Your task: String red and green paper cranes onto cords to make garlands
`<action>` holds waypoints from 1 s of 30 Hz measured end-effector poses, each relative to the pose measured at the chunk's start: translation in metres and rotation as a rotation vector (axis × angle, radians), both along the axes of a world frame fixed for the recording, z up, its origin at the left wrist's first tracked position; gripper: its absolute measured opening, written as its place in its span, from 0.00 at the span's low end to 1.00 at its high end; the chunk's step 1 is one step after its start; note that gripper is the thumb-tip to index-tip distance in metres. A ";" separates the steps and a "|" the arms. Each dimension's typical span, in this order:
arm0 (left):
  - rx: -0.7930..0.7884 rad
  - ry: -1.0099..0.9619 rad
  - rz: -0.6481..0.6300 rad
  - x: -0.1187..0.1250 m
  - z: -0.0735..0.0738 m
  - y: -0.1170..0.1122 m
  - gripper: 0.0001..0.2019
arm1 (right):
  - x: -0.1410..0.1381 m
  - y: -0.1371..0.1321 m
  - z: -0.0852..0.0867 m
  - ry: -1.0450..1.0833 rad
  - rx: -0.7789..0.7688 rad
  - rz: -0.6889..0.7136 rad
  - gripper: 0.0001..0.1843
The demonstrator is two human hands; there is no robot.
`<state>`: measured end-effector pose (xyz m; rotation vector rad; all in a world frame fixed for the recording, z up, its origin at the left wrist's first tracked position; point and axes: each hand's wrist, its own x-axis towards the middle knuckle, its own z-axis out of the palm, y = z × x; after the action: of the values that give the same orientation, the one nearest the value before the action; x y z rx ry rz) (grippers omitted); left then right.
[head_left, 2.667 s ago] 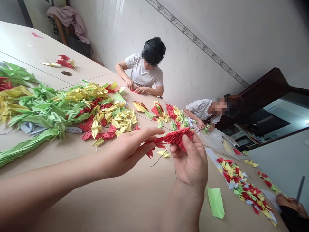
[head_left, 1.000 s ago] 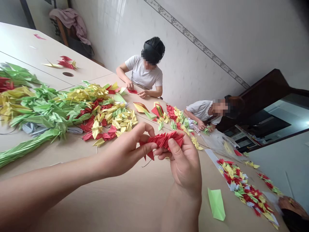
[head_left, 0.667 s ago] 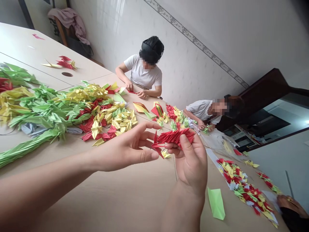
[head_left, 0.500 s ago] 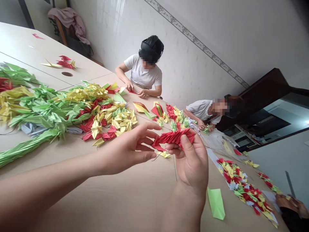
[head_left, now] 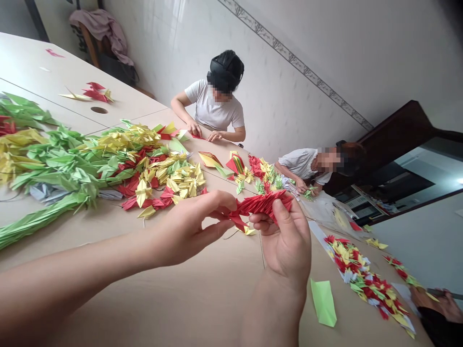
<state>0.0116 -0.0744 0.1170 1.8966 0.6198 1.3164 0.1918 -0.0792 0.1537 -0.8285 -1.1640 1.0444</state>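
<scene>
My right hand [head_left: 287,241] grips a stack of red folded paper cranes [head_left: 265,205], the thumb pressed along its near side. The stack lies roughly level, its pointed layers packed tightly. At its left end, my left hand [head_left: 202,226] has thumb and fingertips closed on the loose red paper; some of those fingers are hidden behind the hand. A thin dark thread shows just below the left fingertips. Behind the stack, a yellow paper crane [head_left: 246,229] rests on the table, partly covered.
A large heap of green, yellow and red paper cranes [head_left: 72,164] spreads over the table [head_left: 173,299] at left. A green paper sheet [head_left: 323,302] and a mixed pile of cranes [head_left: 365,277] lie at right. Two people sit across; another person's hands [head_left: 430,301] are at lower right.
My left hand's spread fingers have closed onto the left end of the red stack. My right hand keeps its hold. At lower right, the other person's hands have shifted slightly.
</scene>
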 end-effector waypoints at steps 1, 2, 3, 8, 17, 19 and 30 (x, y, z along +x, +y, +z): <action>-0.077 -0.048 -0.072 0.000 0.003 0.000 0.08 | 0.000 0.000 0.000 0.001 -0.001 0.005 0.08; -0.157 -0.102 -0.149 -0.001 0.006 0.000 0.08 | 0.000 -0.001 0.000 0.001 -0.002 0.010 0.08; -0.230 -0.159 -0.226 -0.002 0.009 0.000 0.09 | -0.001 -0.001 0.000 -0.001 -0.002 0.016 0.09; -0.535 -0.412 -0.396 -0.004 0.014 0.004 0.07 | -0.003 -0.003 0.000 -0.003 -0.001 0.039 0.08; -0.766 -0.524 -0.471 -0.002 0.016 0.009 0.05 | -0.002 -0.005 -0.001 -0.036 -0.005 0.042 0.08; -0.779 -0.545 -0.454 -0.003 0.017 0.008 0.04 | -0.002 -0.006 0.000 -0.027 -0.010 0.035 0.08; -0.810 -0.345 -0.484 -0.006 0.015 0.008 0.13 | -0.003 -0.007 0.000 -0.051 -0.016 0.011 0.08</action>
<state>0.0056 -0.0664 0.1320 1.0330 0.3872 0.8517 0.1884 -0.0862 0.1539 -0.8668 -1.2056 1.0482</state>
